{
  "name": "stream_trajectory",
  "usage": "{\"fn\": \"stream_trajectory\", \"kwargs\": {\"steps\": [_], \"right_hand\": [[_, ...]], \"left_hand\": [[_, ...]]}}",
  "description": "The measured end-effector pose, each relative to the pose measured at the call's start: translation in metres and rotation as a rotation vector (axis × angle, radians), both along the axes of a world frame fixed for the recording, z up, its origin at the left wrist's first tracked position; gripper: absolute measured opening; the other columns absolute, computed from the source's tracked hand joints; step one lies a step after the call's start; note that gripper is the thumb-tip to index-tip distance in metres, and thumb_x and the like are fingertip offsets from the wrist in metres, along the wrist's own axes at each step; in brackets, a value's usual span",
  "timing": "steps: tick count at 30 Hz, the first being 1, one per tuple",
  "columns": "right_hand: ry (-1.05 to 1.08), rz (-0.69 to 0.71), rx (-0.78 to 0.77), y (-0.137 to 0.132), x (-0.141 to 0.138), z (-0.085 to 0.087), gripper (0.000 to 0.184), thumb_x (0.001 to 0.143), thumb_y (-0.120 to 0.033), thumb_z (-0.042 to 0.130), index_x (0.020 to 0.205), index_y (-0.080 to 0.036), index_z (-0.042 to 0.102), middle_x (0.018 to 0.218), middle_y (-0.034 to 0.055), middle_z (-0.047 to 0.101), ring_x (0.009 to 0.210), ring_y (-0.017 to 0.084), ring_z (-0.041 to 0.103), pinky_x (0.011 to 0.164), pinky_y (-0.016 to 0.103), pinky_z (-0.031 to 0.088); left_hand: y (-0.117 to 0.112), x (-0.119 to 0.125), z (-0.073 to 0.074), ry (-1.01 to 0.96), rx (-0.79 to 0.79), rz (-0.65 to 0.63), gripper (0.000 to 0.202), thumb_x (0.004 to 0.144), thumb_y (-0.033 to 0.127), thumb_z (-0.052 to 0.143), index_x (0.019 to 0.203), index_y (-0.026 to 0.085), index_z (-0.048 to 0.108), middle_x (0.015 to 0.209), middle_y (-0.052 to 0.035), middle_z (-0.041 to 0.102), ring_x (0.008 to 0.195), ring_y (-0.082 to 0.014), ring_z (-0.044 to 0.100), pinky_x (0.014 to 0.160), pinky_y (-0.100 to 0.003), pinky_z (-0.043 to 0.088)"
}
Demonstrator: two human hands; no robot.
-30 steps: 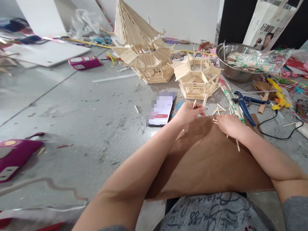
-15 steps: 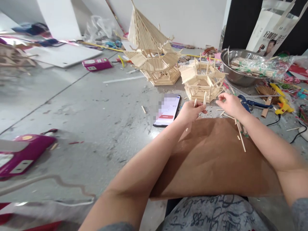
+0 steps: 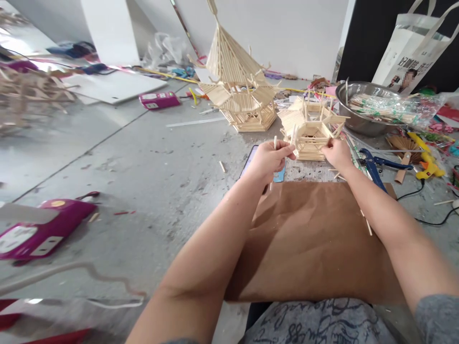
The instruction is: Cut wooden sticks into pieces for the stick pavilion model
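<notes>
My left hand (image 3: pixel 267 160) is closed around a few short wooden sticks (image 3: pixel 275 142), held just left of a small hexagonal stick frame (image 3: pixel 310 130) on the floor. My right hand (image 3: pixel 335 154) reaches to the frame's lower right side, fingers curled against it; whether it grips the frame or a stick is unclear. A brown cardboard sheet (image 3: pixel 315 239) lies over my lap beneath both forearms, with loose stick pieces (image 3: pixel 368 225) near its right edge. A phone (image 3: pixel 278 176) is mostly hidden behind my left hand.
A taller stick pagoda (image 3: pixel 238 95) stands behind the frame. To the right are a steel bowl (image 3: pixel 362 123) of wrapped chopsticks, blue cutters (image 3: pixel 373 165), a yellow glue gun (image 3: pixel 426 160) with cable, and a white bag (image 3: pixel 412 43). Magenta boxes (image 3: pixel 39 231) lie on the grey floor at left.
My right hand rose from the cardboard and moved forward to the hexagonal frame. My left hand lifted toward it with its sticks, covering the phone. The view shifted forward.
</notes>
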State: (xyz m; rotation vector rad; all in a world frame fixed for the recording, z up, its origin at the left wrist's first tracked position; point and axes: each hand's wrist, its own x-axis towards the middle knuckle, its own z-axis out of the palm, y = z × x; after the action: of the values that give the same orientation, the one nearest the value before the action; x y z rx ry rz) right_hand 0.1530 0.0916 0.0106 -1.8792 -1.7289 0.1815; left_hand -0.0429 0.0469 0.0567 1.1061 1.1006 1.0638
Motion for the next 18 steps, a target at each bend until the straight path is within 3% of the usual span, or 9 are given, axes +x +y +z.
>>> {"fn": "stream_trajectory", "kwargs": {"steps": [4,10,16,18], "right_hand": [[0.156,0.137,0.002,0.005,0.033,-0.002,0.022,0.065,-0.03,0.052,0.073,-0.015,0.065,0.072,0.0065,0.067,0.073,0.023,0.061,0.069,0.033,0.045],[0.395,0.293,0.034,0.003,0.072,-0.008,0.023,0.06,-0.026,0.052,0.075,-0.015,0.067,0.07,0.0009,0.065,0.076,0.021,0.06,0.076,0.036,0.044],[0.301,0.422,0.046,-0.007,0.084,-0.007,0.028,0.062,-0.023,0.05,0.085,-0.019,0.064,0.084,0.0028,0.064,0.08,0.02,0.058,0.072,0.036,0.046],[0.219,0.352,0.133,-0.015,0.087,0.001,0.035,0.06,-0.021,0.05,0.093,-0.019,0.062,0.093,0.005,0.062,0.08,0.02,0.058,0.067,0.035,0.047]], "left_hand": [[0.005,-0.007,0.0,-0.027,-0.036,-0.012,0.015,0.072,0.018,0.06,0.063,0.013,0.049,0.047,0.0053,0.052,0.025,0.0008,0.024,0.03,-0.018,0.009],[0.003,0.002,-0.004,-0.068,-0.128,-0.142,0.018,0.073,0.019,0.061,0.061,0.013,0.048,0.046,0.0057,0.049,0.025,0.0009,0.026,0.03,-0.017,0.011],[-0.003,0.024,-0.002,-0.038,-0.199,-0.169,0.021,0.078,0.015,0.054,0.059,0.013,0.045,0.046,0.0048,0.05,0.025,0.0011,0.025,0.031,-0.017,0.011],[-0.003,0.027,0.0,-0.034,-0.207,-0.16,0.021,0.08,0.014,0.052,0.06,0.013,0.045,0.046,0.0043,0.05,0.025,0.0006,0.025,0.031,-0.017,0.01]]}}
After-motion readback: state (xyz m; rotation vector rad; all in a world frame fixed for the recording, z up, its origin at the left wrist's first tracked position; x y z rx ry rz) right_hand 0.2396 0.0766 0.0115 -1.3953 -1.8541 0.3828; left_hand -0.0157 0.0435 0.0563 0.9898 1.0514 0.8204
